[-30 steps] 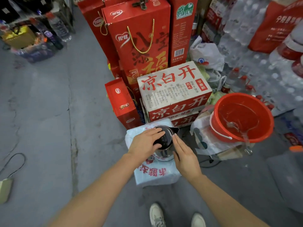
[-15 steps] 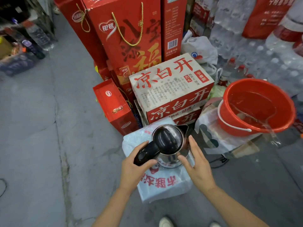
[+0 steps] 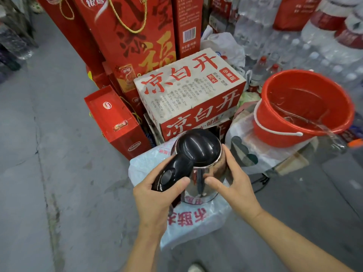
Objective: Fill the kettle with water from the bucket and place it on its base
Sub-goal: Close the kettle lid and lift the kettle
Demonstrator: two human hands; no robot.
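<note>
A steel kettle (image 3: 198, 148) with a black lid and black handle is lifted above a white plastic-wrapped pack (image 3: 188, 222). My left hand (image 3: 157, 199) grips the kettle's handle. My right hand (image 3: 233, 179) is wrapped around the steel body on its right side. The lid is down. A red bucket (image 3: 279, 134) holding water, with a white bail handle, stands to the right on a plastic-covered stack. The kettle's base is hidden under the kettle, and I cannot see it.
A white-and-red carton (image 3: 188, 91) sits right behind the kettle. Tall red gift boxes (image 3: 125, 42) stand at the back and left. Packs of bottled water (image 3: 294, 44) fill the back right. A black cord (image 3: 261, 181) runs on the grey concrete floor (image 3: 49, 173).
The kettle has risen off the pack and come closer. My left hand moved from the lid to the handle. My right hand closed around the body.
</note>
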